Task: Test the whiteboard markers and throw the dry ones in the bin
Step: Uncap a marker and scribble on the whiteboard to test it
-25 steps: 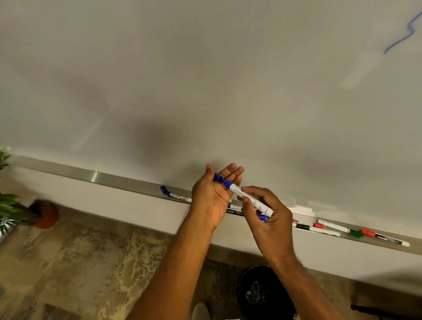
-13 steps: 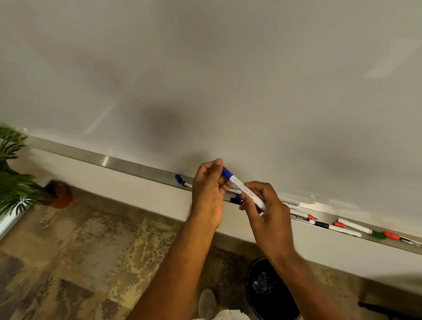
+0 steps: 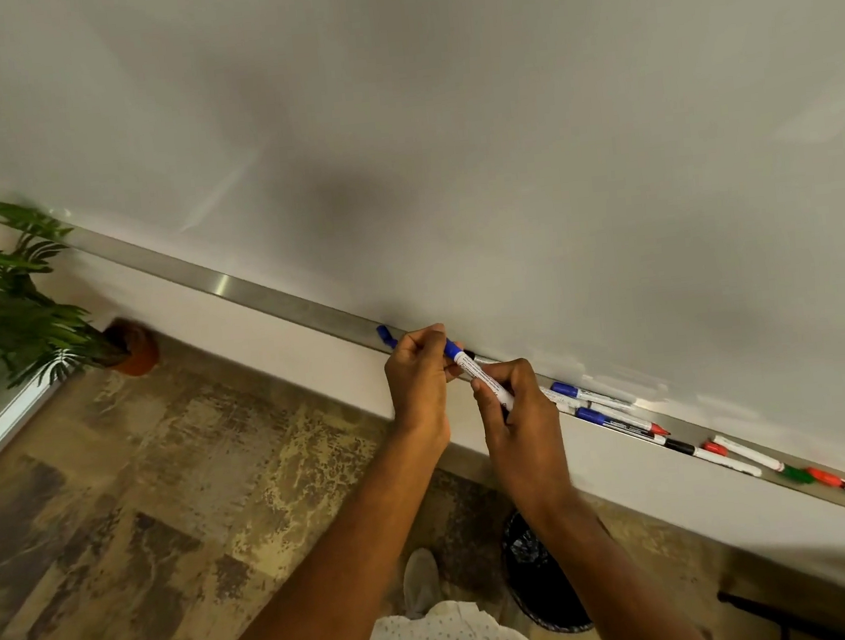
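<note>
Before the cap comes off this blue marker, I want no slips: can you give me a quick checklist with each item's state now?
1. Right hand grips the blue marker barrel: ok.
2. Left hand holds the cap end: ok.
3. Cap off: not ok, it looks still on.
4. Bare whiteboard above the hands for a test stroke: ok.
5. Bin on the floor below the right arm: ok.
6. Ink wet or dry: cannot tell.
</note>
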Available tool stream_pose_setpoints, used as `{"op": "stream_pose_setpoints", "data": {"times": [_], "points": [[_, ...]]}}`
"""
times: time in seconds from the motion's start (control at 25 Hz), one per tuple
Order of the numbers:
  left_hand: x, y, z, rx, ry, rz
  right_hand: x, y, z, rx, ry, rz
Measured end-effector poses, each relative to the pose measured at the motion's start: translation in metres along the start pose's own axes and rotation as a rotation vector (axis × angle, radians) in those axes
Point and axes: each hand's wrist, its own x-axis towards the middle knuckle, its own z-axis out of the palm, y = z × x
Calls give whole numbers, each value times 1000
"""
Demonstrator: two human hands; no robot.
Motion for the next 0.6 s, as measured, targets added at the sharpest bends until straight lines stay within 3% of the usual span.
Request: {"op": "stream_pose_setpoints", "data": {"times": [0.24, 0.6], "points": [[28, -14, -46, 6, -33, -135, 20, 25, 34, -62, -113, 90], [112, -30, -107, -8, 179, -164, 66, 55, 110, -350, -337, 99]]}}
